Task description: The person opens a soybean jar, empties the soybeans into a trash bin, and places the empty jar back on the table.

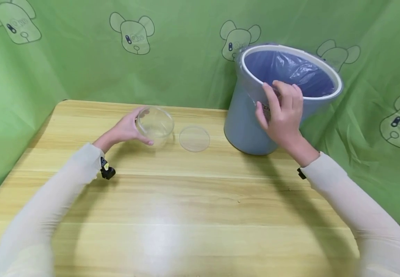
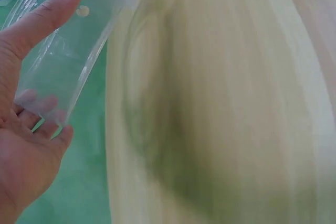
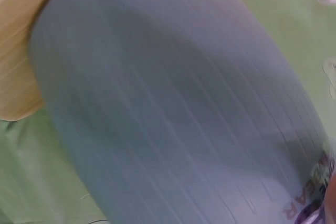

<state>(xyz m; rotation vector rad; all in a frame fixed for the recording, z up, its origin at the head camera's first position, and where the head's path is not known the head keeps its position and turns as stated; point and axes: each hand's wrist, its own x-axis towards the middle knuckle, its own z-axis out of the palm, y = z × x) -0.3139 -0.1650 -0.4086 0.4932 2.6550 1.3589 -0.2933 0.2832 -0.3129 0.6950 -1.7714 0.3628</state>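
A clear round plastic bowl [image 1: 156, 125] is held by my left hand [image 1: 125, 129], with the thumb on the near side. In the left wrist view the same hand [image 2: 26, 145] has its fingertips showing through the clear wall. A flat, clear round lid [image 1: 194, 139] lies on the table, right of the bowl. To the right, a blue-grey trash bin [image 1: 246, 123] stands with a transparent liner bag over its white rim. My right hand [image 1: 284, 113] grips the near rim, fingertips at the edge and thumb outside. The right wrist view mostly shows the bin's ribbed side [image 3: 173, 93].
The light wooden table [image 1: 172, 207] has its back edge against a green curtain [image 1: 186, 77] printed with bear heads. The curtain also hangs at the left and right sides. A tiny speck [image 1: 239, 201] lies on the tabletop.
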